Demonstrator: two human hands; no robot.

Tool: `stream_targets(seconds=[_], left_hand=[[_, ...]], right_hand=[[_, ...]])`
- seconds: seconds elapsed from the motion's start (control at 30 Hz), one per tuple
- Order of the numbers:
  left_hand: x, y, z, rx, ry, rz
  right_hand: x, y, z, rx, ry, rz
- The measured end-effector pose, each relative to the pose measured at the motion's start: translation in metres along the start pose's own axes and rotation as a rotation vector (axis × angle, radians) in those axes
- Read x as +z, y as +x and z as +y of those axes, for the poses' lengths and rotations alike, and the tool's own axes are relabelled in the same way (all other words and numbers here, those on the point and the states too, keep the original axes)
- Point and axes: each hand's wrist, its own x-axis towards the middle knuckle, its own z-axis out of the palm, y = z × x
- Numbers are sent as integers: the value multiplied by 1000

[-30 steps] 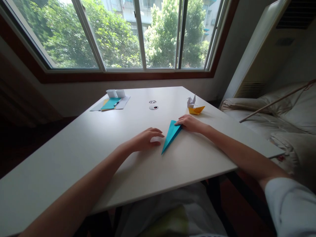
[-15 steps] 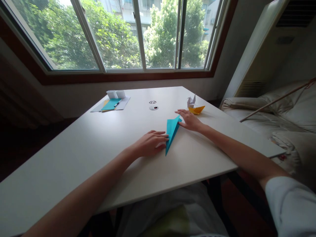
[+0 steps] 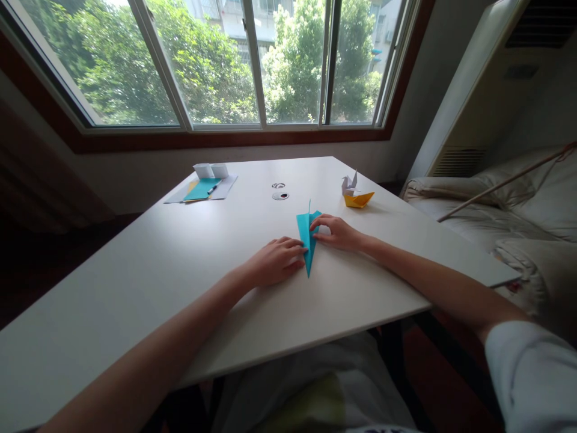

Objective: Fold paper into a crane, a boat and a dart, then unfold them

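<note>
A folded blue paper airplane [image 3: 303, 226] lies on the white table in front of me, its narrow point toward me and a thin fold standing up at its far end. At its left edge, my left hand [image 3: 280, 258] grips the paper with its fingertips, palm down near the tabletop. From the other side, my right hand [image 3: 337, 232] pinches the right wing between bent fingers and thumb. Parts of both wings are hidden by my fingers.
Beyond my right hand sit a yellow paper boat [image 3: 359, 200] and a white paper crane [image 3: 350, 183]. At the far left lie blue sheets [image 3: 202, 189], a pen [image 3: 212, 189] and white folded boxes [image 3: 211, 171]. A round table fitting [image 3: 280, 196] is ahead.
The paper airplane has turned more upright in view, its tip swinging right and its far end left. My right hand has come down and nearer, onto the wing; my left hand stays almost put.
</note>
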Motion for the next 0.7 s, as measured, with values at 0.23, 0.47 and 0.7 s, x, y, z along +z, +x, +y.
stream_targets(seconds=[0.23,0.47,0.7], left_hand=[[-1,1,-1,-14,-102,6],[0,-2,-10,-86,-185,34],[-7,-4,-7,63,-118,54]], right_hand=[[6,-1,-6,28,24,-71],[10,-4,-5,-16,-32,-140],[12,-3,-5,-38,-115,-150]])
